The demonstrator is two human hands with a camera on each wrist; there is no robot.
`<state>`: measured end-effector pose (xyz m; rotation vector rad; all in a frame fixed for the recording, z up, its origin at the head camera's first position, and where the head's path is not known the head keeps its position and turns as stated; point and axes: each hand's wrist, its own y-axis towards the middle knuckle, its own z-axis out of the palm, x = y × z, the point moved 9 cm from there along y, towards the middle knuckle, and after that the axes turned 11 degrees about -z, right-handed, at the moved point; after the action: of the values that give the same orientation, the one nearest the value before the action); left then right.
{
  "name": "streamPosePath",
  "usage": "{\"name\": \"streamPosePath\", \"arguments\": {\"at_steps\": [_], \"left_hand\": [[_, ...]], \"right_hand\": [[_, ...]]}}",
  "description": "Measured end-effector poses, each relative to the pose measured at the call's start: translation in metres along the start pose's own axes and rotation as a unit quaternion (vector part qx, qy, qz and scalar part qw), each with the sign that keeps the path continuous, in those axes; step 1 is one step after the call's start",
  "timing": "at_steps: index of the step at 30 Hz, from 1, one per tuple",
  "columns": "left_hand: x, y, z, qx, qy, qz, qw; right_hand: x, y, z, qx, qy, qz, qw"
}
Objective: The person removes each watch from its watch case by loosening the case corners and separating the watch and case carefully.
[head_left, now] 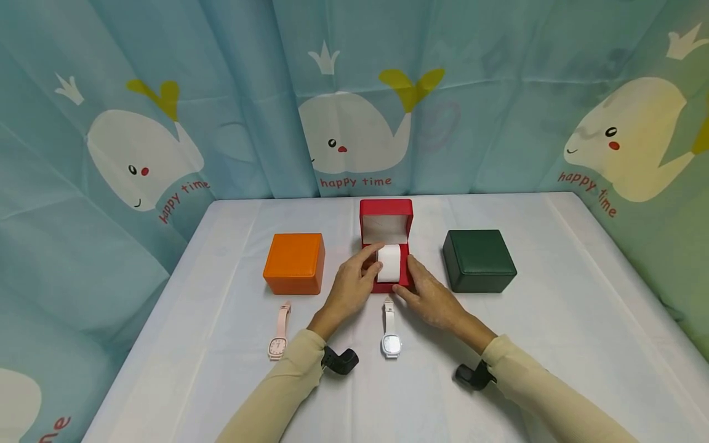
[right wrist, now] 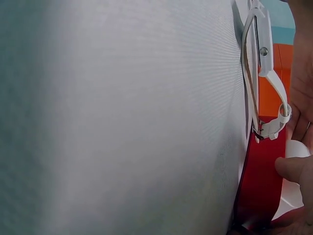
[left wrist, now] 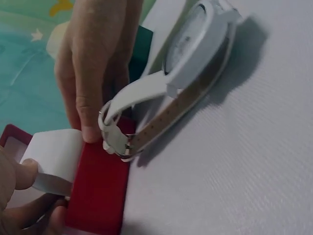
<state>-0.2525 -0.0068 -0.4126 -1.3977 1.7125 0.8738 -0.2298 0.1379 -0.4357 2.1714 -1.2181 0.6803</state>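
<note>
An opened red watch box point(head_left: 386, 209) stands at the back middle, its lid upright, with a white watch cushion point(head_left: 389, 263) in its base. My left hand point(head_left: 350, 284) reaches in from the left; its thumb and fingers pinch the cushion's left side. At the box's right side, my right hand point(head_left: 434, 300) grips the base, the thumb at the front edge and the fingers along the side. A white watch point(head_left: 391, 338) lies buckled in front of the box, between both wrists. In the left wrist view, the cushion point(left wrist: 55, 154) looks tilted within the box.
To the left stands a closed orange box point(head_left: 294, 263), with a pink watch point(head_left: 279, 335) lying in front of it near my left forearm. A closed dark green box point(head_left: 479, 261) is to the right. Behind the white table point(head_left: 221, 369) hangs a whale-print curtain point(head_left: 244, 123).
</note>
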Motion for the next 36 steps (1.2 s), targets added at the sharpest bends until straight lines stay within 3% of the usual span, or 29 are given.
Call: {"name": "streamPosePath", "arguments": {"at_steps": [11,17,23,31,36], "left_hand": [[0.005,0.004,0.003,-0.026,0.046,0.017,0.9984],[0.002,0.007,0.004,-0.011,0.088,0.017,0.9959],[-0.004,0.016,0.009,0.016,0.170,0.012,0.9852],[-0.007,0.024,0.014,0.020,0.214,0.009,0.9766],[-0.005,0.025,0.024,0.014,0.292,0.015,0.9562]], "right_hand": [[-0.001,-0.002,0.000,-0.002,-0.003,0.003,1.000],[-0.002,-0.002,0.001,0.003,-0.011,0.005,1.000],[-0.001,-0.002,0.001,0.005,-0.011,0.008,1.000],[0.001,-0.001,0.000,-0.003,-0.014,-0.003,1.000],[0.000,-0.001,0.000,-0.008,-0.015,-0.007,1.000]]}}
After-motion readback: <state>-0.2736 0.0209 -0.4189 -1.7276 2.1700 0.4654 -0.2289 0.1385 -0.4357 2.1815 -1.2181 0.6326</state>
